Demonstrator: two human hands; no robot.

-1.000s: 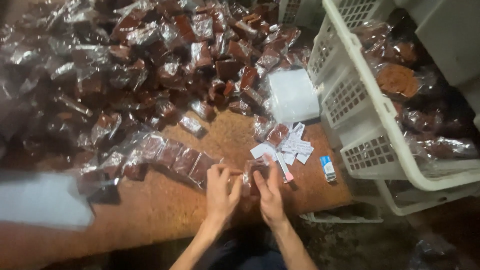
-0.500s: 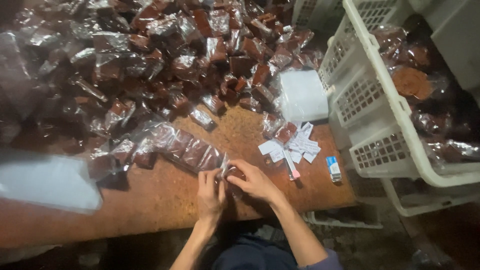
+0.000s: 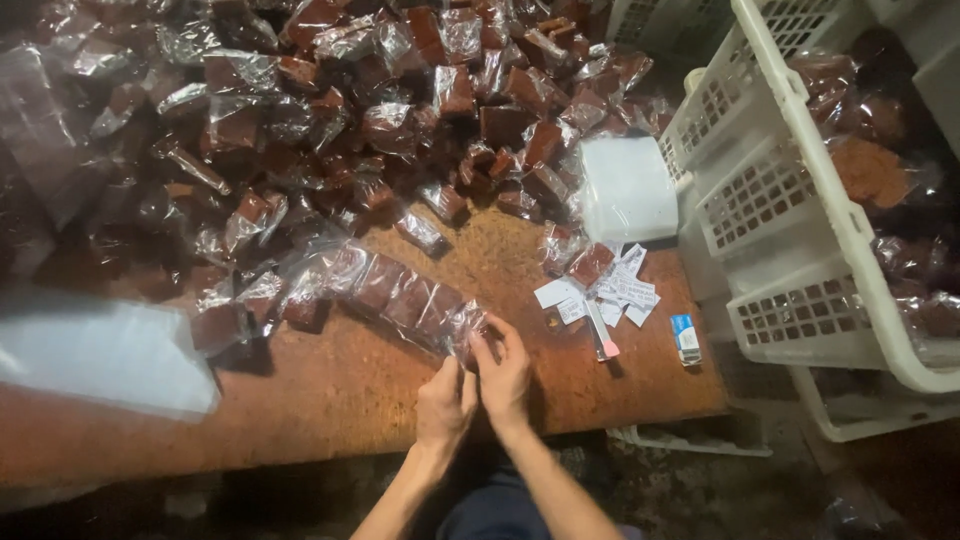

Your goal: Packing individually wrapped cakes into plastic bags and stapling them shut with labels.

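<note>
Clear plastic in hand: both hands pinch the near end of a long clear bag (image 3: 400, 295) holding a row of dark brown blocks.
Left hand: left hand (image 3: 443, 405), fingers closed on the bag's mouth from below.
Right hand: right hand (image 3: 505, 375), fingers closed on the same end, thumb just beside the left one.
Bag's place: it lies slantwise on the table (image 3: 350, 400), far end running up toward the heap, near end lifted a little in the fingers.
Doing it well: I'd judge the grip wants to stay right at the film's edge, both sides held level, so the blocks keep their row and none slides out.
Heap: wrapped brown blocks (image 3: 380, 110) piled across the far half of the table.
Beside the hands: small white paper labels (image 3: 600, 290), a white pad (image 3: 628, 188), a small blue-and-white box (image 3: 686, 338).
Left edge: a flat stack of clear bags (image 3: 95, 350).
Surface: worn reddish-brown board.
Room: dim; white plastic crates (image 3: 800, 230) with more packed blocks stand to the right.
</note>
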